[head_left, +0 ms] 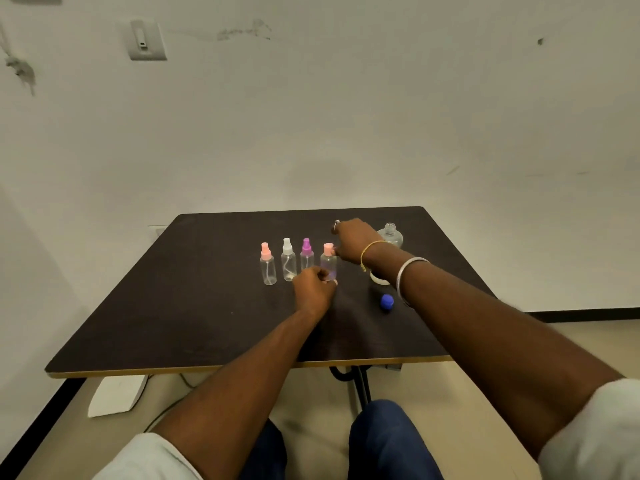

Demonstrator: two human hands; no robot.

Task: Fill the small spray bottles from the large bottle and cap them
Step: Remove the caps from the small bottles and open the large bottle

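The left hand (313, 287) curled round the base of the fourth small spray bottle (329, 266), holding it upright on the counter (173, 306). The right hand (353, 242) pinched its pink cap (327, 248) from the side, apparently so the cap could be twisted without the bottle turning. The three other capped bottles (288, 261) stood in a row just left of the left hand. The large bottle (390, 234) stood open just behind the right hand, and its blue cap (387, 302) lay beside the right wrist, probably kept within reach.
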